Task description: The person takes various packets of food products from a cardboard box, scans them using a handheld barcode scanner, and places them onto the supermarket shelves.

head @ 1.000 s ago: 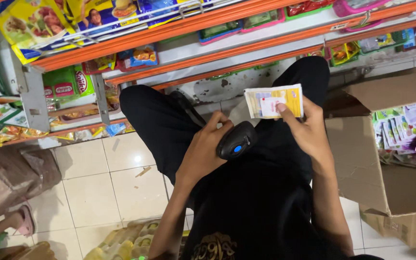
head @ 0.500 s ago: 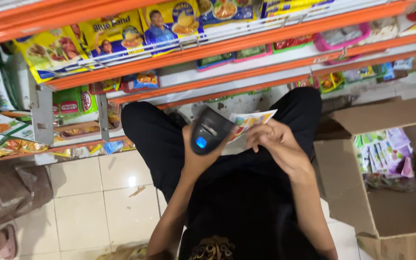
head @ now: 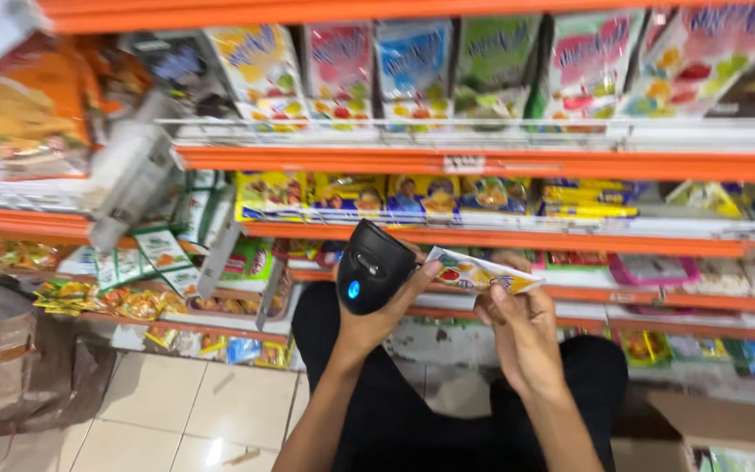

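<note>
Shop floor tiles (head: 176, 411), pale and shiny, lie below a person in black trousers. Close by, a brown cardboard box (head: 727, 428) sits at the right. The left hand (head: 377, 319) is wrapped tight around a black scanner (head: 373, 267) with a small blue light. Just beside it, the right hand (head: 522, 328) pinches a small colourful packet (head: 478, 273) between thumb and fingers. The packet is up in the air, touching the left thumb. Behind both hands, orange shelves (head: 482, 163) hold rows of bright snack packs (head: 412, 74).
</note>
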